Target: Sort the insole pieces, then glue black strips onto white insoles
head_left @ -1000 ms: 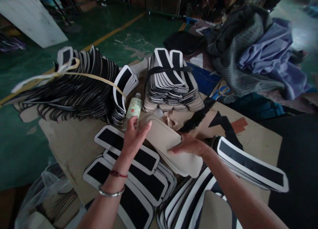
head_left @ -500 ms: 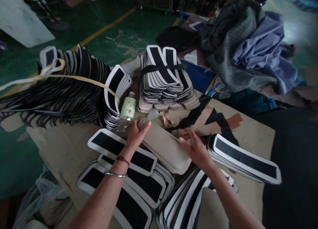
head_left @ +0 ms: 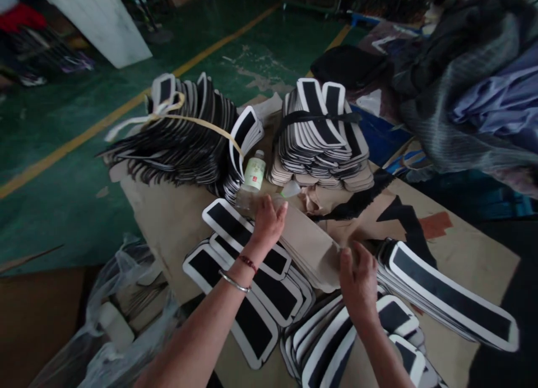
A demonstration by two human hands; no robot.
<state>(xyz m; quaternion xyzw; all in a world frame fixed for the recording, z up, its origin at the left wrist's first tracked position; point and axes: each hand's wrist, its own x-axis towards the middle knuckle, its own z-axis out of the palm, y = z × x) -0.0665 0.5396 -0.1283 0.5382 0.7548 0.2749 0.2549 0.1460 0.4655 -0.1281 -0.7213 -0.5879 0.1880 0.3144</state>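
Note:
A stack of long beige strips with rounded ends (head_left: 313, 242) lies slantwise between my hands. My left hand (head_left: 269, 224) is closed over the far end of the stack, thumb on top. At its near right end, my right hand (head_left: 360, 281) grips the edge with bent fingers; the fingertips are partly hidden. Just beyond my left hand lies a clear bottle with a pale green label (head_left: 254, 174). Left of the stack are black strips with white borders (head_left: 247, 248), overlapping each other. A similar pile (head_left: 451, 290) sits right of my right hand.
Behind stand a row of strips tied with a yellowish band (head_left: 197, 123) and a bundle bound in black cloth (head_left: 321, 133). More strips (head_left: 323, 349) fan out at the near edge. Dark and purple fabric (head_left: 474, 96) is heaped at the right. A plastic bag (head_left: 126, 315) hangs lower left.
The head view has turned left, so everything appears further right. My right hand has come down from above the stack's side to its near right end. My left hand stays on the far end.

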